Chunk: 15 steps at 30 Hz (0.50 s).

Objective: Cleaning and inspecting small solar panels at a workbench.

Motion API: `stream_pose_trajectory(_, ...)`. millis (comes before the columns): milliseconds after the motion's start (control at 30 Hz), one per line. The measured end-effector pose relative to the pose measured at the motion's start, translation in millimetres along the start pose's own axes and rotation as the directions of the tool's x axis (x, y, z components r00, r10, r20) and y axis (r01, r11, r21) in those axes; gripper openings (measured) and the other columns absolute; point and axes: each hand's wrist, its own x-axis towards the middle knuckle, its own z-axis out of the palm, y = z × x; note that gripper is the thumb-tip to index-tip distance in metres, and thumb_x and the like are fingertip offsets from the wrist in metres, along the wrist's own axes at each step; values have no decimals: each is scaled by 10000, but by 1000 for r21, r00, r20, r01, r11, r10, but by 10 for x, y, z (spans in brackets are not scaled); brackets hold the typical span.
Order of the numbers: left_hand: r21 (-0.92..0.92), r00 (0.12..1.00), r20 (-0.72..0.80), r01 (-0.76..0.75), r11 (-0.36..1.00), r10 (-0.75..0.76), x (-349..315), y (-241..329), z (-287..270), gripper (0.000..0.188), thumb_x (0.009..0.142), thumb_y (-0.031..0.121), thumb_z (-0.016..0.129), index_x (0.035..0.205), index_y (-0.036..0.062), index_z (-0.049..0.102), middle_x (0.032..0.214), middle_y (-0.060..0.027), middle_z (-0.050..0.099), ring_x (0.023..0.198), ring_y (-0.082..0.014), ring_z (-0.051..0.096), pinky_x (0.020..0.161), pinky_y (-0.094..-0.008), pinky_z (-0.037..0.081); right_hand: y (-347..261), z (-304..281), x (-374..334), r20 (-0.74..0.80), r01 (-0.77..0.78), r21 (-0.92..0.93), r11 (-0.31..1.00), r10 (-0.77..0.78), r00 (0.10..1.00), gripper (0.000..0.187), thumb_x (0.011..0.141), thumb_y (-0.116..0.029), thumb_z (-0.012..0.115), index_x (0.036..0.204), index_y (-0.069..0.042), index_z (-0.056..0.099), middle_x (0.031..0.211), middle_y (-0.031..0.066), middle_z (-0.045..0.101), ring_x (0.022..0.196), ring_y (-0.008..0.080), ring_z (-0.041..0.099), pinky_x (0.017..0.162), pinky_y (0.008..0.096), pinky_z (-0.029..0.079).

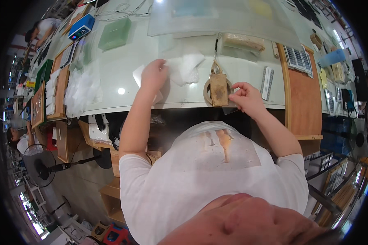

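**Over the tape roll (206, 92): scuffed brown block (220, 90), right hand (248, 100) at its edge**

Block sits across the tape roll, near the front edge of the table (180, 99); ring shows on both sides. Can't tell if it rests on the ring or stands inside it. Looks: upright rectangle, dull tan-brown, worn faces, dark blotch around the middle, squared corners. Tan loop (216, 66) at its far end, dark cord (216, 45) running off beyond that.

Right hand: just right of the roll, thumb and index nearly together at the block's right side, other fingers curled. Can't tell if it's touching or pinching anything.

Left hand (154, 75): well left of the roll, fingers bent, over a white sheet (138, 75). Grip unclear.

Around the roll: crumpled white foam sheets (188, 67) left and slightly beyond; wrapped bundle (243, 42) beyond and to the right; grey ruler (267, 83) right, past the hand; wooden board (304, 94) further right.
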Motion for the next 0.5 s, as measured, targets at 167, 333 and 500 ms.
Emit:
stream_pose_trajectory(167,-365,990,76,136,921,-117,-147,433,-329,298,817,244,677,979,-6,656,866,-101,670,718,-168,638,677,-281,488,190,145,-55,-176,228,-410,883,-322,930,265,783,-162,721,958,-21,580,602,9,564,541,87,516,503,260,420)
stream_pose_trajectory(333,-790,959,273,270,551,-79,-592,740,-169,203,873,192,645,1006,39,642,883,-67,665,698,-114,629,613,-222,468,112,82,-202,-258,439,-86,894,-445,857,208,850,-97,672,1028,-15,602,791,19,624,688,71,565,577,215,456)
stream_pose_trajectory(500,-844,903,428,415,341,-39,-871,1129,281,142,887,129,634,996,44,600,911,-50,652,798,-122,629,636,-239,514,-220,245,-282,78,93,385,918,-132,988,432,847,-61,660,1236,-4,480,849,27,631,747,79,583,620,201,462)
